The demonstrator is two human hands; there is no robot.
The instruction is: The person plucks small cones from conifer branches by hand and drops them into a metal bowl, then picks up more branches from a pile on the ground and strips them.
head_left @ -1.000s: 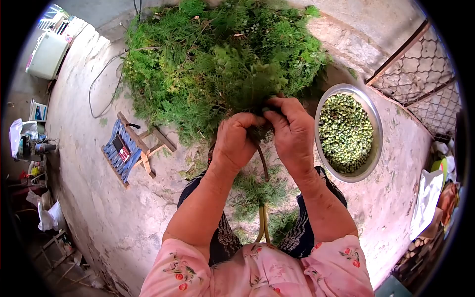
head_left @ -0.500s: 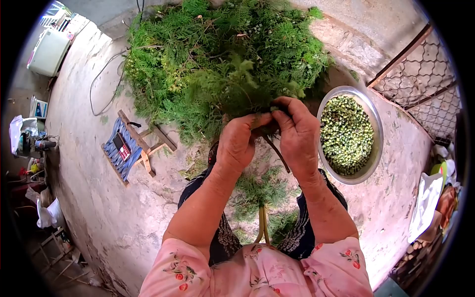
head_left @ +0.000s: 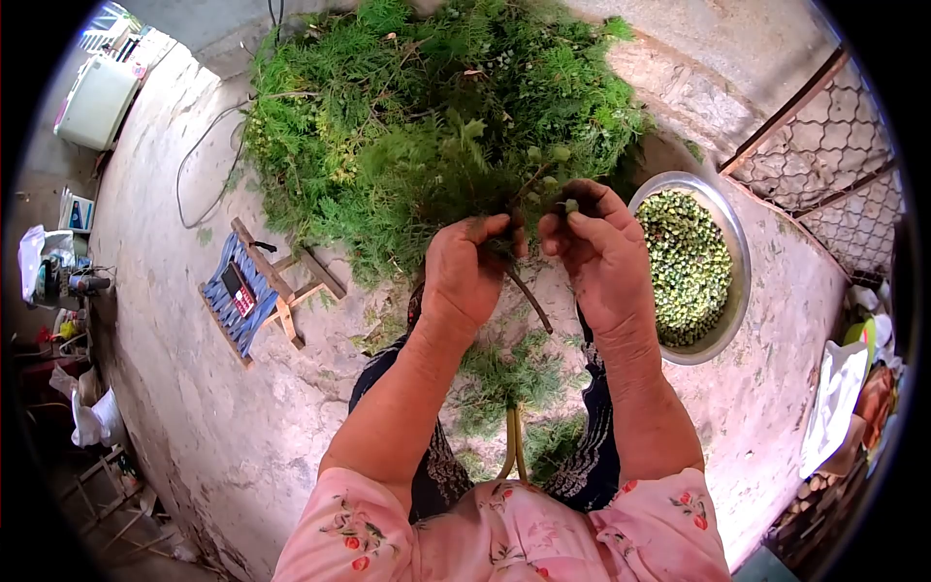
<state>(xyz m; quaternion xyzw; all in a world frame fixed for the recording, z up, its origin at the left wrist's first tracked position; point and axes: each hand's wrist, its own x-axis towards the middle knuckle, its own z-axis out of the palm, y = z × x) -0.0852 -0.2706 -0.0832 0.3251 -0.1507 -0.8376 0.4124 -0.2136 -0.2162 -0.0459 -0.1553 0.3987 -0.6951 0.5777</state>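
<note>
My left hand is closed around a leafy evergreen branch; its bare brown stem sticks out below the fingers and its feathery sprays spread above. Just to the right, my right hand pinches a small green seed cone between thumb and fingers, apart from the branch. Beyond both hands lies a big heap of cut evergreen branches, some with pale green cones. A metal basin stands beside my right hand, filled with loose green cones.
A folding stool with a blue woven seat stands at left, a dark and red device lying on it. Stripped sprigs with stems lie between my legs. A wire-mesh panel leans at right. A cable curls on the floor.
My right hand has moved right, away from the branch, with a small cone in its fingers. My left hand stays nearly in place, holding the branch, whose stem has shifted slightly.
</note>
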